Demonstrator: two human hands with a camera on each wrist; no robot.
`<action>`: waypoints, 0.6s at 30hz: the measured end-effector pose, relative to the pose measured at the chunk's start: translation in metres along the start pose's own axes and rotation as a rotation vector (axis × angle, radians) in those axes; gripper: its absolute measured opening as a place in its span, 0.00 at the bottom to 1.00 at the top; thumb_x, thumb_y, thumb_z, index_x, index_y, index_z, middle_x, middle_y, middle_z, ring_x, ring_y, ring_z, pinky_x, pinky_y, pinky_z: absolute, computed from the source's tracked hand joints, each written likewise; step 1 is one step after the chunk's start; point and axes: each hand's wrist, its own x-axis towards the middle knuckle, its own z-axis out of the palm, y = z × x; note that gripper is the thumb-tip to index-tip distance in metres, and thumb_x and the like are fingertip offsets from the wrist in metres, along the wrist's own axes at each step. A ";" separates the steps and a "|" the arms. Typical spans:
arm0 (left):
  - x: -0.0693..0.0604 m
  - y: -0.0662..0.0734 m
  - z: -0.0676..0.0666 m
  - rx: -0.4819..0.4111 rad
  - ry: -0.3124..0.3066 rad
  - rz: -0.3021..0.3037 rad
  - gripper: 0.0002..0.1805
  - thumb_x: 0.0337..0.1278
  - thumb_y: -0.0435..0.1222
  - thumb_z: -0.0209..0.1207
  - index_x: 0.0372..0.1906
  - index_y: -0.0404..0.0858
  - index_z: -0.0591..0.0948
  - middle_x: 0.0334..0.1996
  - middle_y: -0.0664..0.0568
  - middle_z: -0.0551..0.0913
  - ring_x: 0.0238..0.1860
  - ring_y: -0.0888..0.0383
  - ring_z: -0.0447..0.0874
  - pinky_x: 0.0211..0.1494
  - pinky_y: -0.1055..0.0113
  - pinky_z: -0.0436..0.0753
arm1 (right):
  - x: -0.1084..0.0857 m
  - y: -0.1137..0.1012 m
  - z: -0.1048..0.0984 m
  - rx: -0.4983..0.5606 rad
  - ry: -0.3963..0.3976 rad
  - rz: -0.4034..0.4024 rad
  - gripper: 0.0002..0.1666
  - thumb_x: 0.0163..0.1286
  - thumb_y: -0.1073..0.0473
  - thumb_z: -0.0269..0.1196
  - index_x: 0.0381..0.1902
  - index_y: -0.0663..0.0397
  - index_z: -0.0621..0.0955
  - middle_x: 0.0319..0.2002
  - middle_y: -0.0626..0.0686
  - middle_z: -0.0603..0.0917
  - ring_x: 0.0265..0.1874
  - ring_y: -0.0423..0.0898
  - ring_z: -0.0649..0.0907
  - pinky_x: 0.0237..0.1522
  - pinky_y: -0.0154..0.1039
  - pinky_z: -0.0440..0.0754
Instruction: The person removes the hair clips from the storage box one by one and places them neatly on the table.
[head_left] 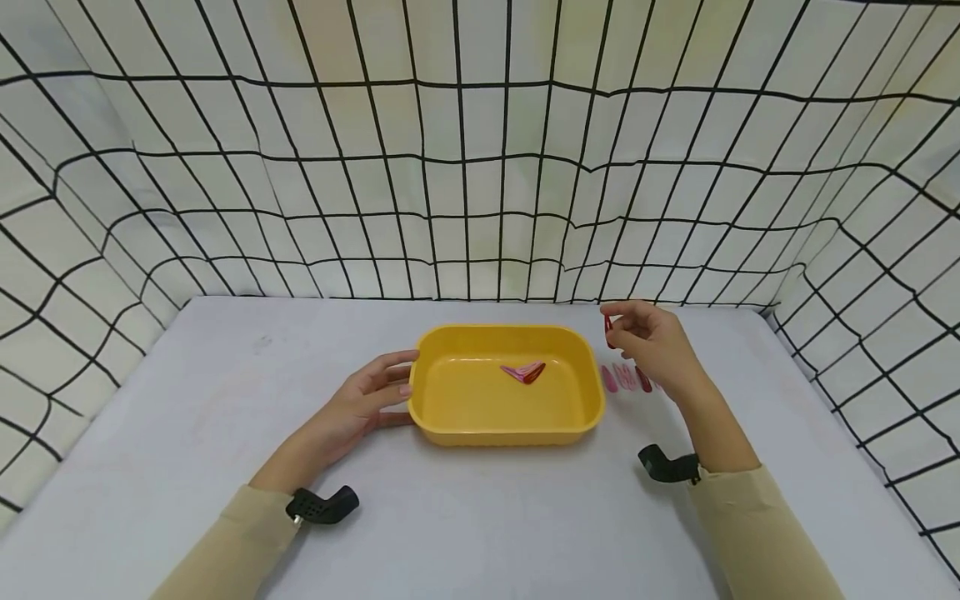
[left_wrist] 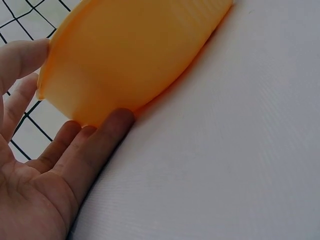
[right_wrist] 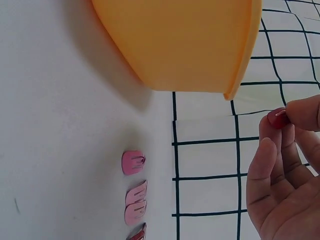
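Observation:
A yellow tray (head_left: 487, 437) stands on the white table. My left hand (head_left: 372, 392) rests against its left end, with fingers (left_wrist: 107, 137) fairly straight on the rim and outer wall. Above the table, just off the tray's right end, my right hand (head_left: 654, 342) pinches a red snap hair clip (right_wrist: 278, 119) between thumb and fingertip. Inside the tray lie a pink hair clip (head_left: 513, 372) and a red one (head_left: 533, 374), touching each other. Several pink and red hair clips (right_wrist: 134, 162) lie in a row on the table below my right hand, partly hidden by it in the head view.
A black wire grid (head_left: 480, 158) with white sheeting behind it encloses the table's back and sides. Each wrist carries a black camera mount (head_left: 322, 506). White tabletop (head_left: 480, 533) extends in front of the tray.

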 end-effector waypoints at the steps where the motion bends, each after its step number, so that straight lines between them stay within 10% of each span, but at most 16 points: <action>1: 0.000 0.000 0.000 0.001 -0.001 0.000 0.31 0.72 0.37 0.56 0.75 0.45 0.62 0.74 0.43 0.62 0.67 0.42 0.72 0.59 0.52 0.83 | 0.000 0.001 0.000 -0.001 -0.001 -0.001 0.18 0.72 0.62 0.60 0.59 0.52 0.79 0.40 0.57 0.81 0.36 0.51 0.81 0.37 0.34 0.86; 18: 0.001 -0.002 0.000 -0.017 -0.011 0.012 0.30 0.71 0.38 0.57 0.74 0.45 0.63 0.74 0.42 0.62 0.66 0.44 0.73 0.59 0.51 0.83 | 0.003 0.011 0.004 -0.045 -0.035 0.079 0.22 0.70 0.63 0.60 0.61 0.52 0.78 0.44 0.60 0.79 0.43 0.60 0.81 0.40 0.35 0.86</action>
